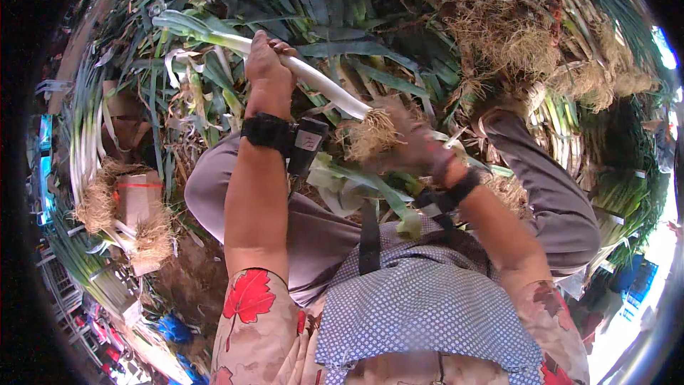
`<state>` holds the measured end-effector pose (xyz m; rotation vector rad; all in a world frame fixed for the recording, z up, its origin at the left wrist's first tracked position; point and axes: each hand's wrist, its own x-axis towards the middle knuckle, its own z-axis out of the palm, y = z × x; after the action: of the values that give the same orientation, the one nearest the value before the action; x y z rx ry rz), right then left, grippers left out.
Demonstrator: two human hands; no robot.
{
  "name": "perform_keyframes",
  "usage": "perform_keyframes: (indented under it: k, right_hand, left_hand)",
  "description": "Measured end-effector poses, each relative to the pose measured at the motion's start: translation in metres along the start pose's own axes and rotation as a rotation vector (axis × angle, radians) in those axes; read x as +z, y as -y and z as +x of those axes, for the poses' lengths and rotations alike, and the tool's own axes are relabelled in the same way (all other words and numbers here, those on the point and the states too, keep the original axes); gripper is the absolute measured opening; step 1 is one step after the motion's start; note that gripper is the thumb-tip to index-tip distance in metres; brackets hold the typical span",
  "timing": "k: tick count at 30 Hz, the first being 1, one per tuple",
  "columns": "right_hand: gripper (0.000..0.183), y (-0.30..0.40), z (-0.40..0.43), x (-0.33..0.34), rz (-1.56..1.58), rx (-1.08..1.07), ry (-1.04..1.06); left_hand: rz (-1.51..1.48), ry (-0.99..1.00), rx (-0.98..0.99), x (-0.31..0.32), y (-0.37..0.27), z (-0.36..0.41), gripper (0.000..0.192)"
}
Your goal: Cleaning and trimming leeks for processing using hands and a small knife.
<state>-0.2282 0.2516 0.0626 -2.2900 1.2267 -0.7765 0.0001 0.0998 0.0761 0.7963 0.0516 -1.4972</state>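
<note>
A Welsh onion (326, 84), with a long white shaft, slants across the space before me. My left hand (269, 61) is closed around the upper part of its shaft. Green leaves extend past that fist to the upper left. At the lower right end hang its tan fibrous roots (380, 131). My right hand (409, 136) is at this root end, blurred by motion; whether its fingers grip the roots cannot be made out. Loose peeled green leaves (368, 179) lie below the roots, over my lap.
Heaped onion greens (315, 0) fill the far side. Rooted onion bundles (502, 32) are stacked at upper right. More onions (88, 133) lie at left, near a cardboard piece (140, 198). My bent knees (561, 224) flank the work. A black wrist device (307, 141) sits on my left forearm.
</note>
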Motion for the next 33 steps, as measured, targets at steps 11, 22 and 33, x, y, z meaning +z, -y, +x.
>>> perform_keyframes:
  k: [11,22,33]
  right_hand:
    - [0.016,0.073,-0.083,-0.079,0.121,0.09,0.201]
    - [0.041,0.012,-0.085,-0.116,0.616,0.658,0.17]
    - [0.044,-0.03,0.008,-0.075,0.011,0.261,-0.055]
  left_hand:
    - [0.237,-0.269,0.265,-0.018,-0.016,0.017,0.017]
    - [0.495,0.107,0.301,0.026,0.027,-0.076,0.021]
    - [1.465,0.391,0.049,-0.01,0.066,-0.143,0.025]
